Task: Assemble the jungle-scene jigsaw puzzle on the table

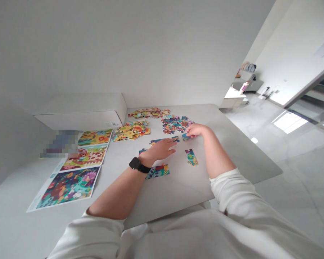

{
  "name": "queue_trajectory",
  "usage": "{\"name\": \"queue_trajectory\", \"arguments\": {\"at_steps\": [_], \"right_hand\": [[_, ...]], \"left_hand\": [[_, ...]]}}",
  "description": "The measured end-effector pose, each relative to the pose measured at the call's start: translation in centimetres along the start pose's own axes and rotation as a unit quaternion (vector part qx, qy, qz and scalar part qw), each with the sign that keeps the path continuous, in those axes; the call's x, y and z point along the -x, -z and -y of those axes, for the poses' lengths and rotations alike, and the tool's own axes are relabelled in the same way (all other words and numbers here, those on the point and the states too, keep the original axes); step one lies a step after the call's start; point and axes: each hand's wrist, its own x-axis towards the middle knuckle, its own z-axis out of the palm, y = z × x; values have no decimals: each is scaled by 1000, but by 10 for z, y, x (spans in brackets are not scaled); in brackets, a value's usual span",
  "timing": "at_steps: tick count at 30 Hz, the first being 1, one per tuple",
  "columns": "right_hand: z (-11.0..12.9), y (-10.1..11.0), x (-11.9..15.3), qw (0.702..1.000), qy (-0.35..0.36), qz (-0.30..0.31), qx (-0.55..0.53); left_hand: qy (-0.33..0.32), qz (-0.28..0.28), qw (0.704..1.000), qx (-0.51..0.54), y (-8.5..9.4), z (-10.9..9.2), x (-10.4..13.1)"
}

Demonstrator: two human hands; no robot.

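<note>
My left hand (pixel 163 148) lies palm down over a joined strip of jigsaw (pixel 154 141), fingers stretched out, fingertips at a small dark-blue puzzle piece (pixel 176 138). To its right, my right hand (pixel 196 130) pinches the edge of a blue puzzle piece (pixel 185 136), a narrow gap from the left one. Below the right hand is a short joined puzzle section (pixel 191 157) with green and yellow on it. Another joined section (pixel 158 171) sits below my left wrist, partly covered by the wrist and watch. More joined pieces beneath the left hand are mostly hidden.
Loose pieces lie in piles: a dark multicoloured pile (pixel 175 124), a yellow pile (pixel 132 130) and a red-green pile (pixel 148 112). A printed picture sheet (pixel 98 172) and a white box (pixel 81 117) are at left. The table's (pixel 243 154) right edge borders the floor.
</note>
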Motion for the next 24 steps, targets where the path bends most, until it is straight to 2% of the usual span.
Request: {"name": "queue_trajectory", "arguments": {"at_steps": [10, 24], "right_hand": [[1, -10, -10, 998, -38, 0, 44], [10, -13, -6, 997, -43, -1, 68]], "left_hand": [[-30, 19, 995, -88, -4, 2, -1], [18, 84, 995, -44, 12, 2, 9]]}}
